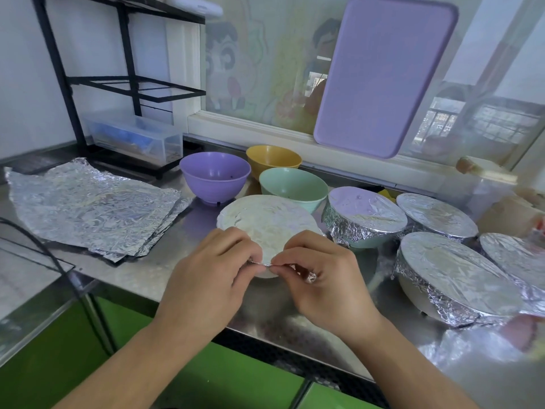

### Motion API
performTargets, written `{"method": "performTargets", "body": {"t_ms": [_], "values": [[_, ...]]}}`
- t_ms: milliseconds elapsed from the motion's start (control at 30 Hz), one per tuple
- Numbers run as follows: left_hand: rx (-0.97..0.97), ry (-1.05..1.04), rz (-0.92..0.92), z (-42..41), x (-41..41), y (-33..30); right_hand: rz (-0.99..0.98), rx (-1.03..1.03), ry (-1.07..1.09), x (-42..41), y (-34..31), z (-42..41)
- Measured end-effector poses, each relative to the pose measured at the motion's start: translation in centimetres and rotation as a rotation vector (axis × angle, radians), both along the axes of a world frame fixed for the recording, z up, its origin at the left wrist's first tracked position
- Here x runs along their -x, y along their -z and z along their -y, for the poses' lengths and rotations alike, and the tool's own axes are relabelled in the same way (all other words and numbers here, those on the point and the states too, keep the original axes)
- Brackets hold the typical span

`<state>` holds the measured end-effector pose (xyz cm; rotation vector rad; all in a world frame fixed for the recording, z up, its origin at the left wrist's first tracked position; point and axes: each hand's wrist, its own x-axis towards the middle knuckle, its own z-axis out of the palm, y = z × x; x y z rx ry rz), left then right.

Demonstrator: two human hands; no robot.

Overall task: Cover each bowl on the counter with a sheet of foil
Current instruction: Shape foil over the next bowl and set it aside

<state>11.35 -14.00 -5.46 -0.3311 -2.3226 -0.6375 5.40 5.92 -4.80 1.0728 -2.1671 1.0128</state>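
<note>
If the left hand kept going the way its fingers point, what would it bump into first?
Probably the right hand: the left hand points right, along the near edge of the foil-covered bowl, and their fingertips almost meet there already.

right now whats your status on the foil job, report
Left hand and right hand pinching foil at near rim of foil-topped white bowl. Purple, yellow, green plastic bowls uncovered. Nothing in the way.

Purple cutting board (383, 75) leaning upright against window (265, 69) behind steel counter (165, 270) | black wire rack (118, 81) standing at rear left corner | clear plastic box (132, 137) with blue contents sitting on rack's lowest level | black cable (44, 246) running along left side | green cabinet fronts (88, 364) showing beneath counter edge
</note>
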Motion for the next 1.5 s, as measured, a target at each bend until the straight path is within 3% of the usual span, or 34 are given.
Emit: {"method": "performTargets", "body": {"t_ms": [300,767,900,1033,1167,1300,1500], "values": [[0.053,0.032,0.041,1.6,-1.5,-1.0,-0.036,-0.012,-0.019,-1.3,0.1,0.7],[-0.069,0.086,0.024,2.5,-1.4,-0.7,-0.006,0.001,-0.001,-0.9,0.0,-0.7],[-0.030,0.057,0.044,2.8,-1.5,-1.0,0.111,0.112,0.013,-1.1,-0.9,-1.7],[-0.159,0.054,0.096,1.6,-2.1,-2.0,0.340,0.159,0.185,-0.4,-1.0,-2.8],[-0.010,-0.028,0.185,-0.6,-0.6,-2.3,0.519,0.043,0.069,-0.7,-0.7,-2.4],[0.046,-0.199,0.424,-1.4,1.2,-2.0,0.447,-0.017,0.039,-1.1,-0.6,-2.1],[0.102,-0.228,0.434,-1.4,1.9,-1.4,0.296,-0.085,0.267,-0.2,1.3,-2.5]]}}
